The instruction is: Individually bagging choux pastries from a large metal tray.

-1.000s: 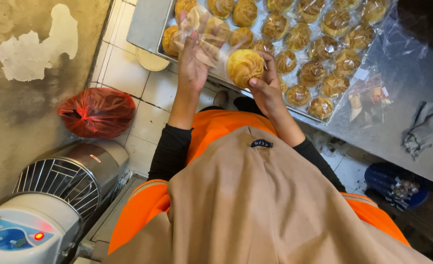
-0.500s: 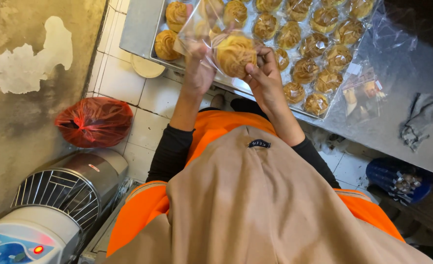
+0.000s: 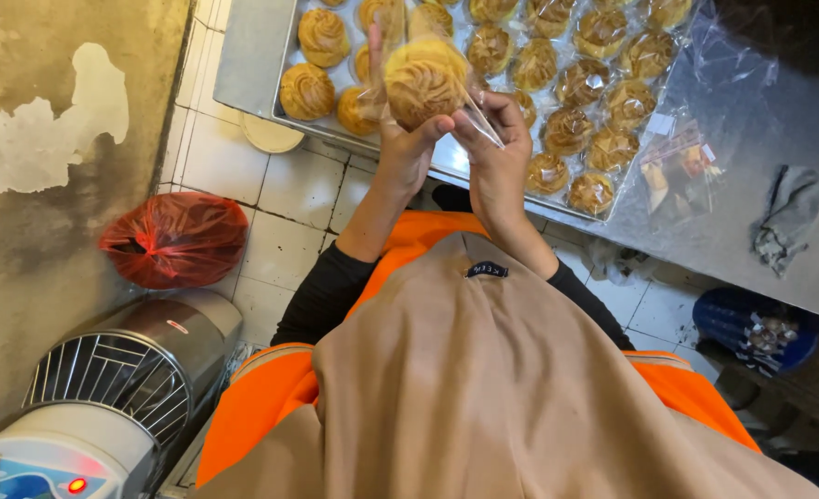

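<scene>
**Pastry goes into a clear bag above a loaded tray**

While a grey dough mixer with a wire guard (image 3: 104,388) and a tied red plastic sack (image 3: 176,238) sit on the white tiled floor (image 3: 298,189), the person's left hand (image 3: 407,146) and right hand (image 3: 494,140) are both closed on a clear plastic bag (image 3: 437,69) holding a round golden swirled pastry (image 3: 422,85), raised just above a shallow metal tray (image 3: 287,55). Beyond, the tray holds rows of similar pastries, several wrapped. It rests on a steel tabletop (image 3: 779,102), with a crumpled grey cloth (image 3: 786,214) well apart to the right.
</scene>
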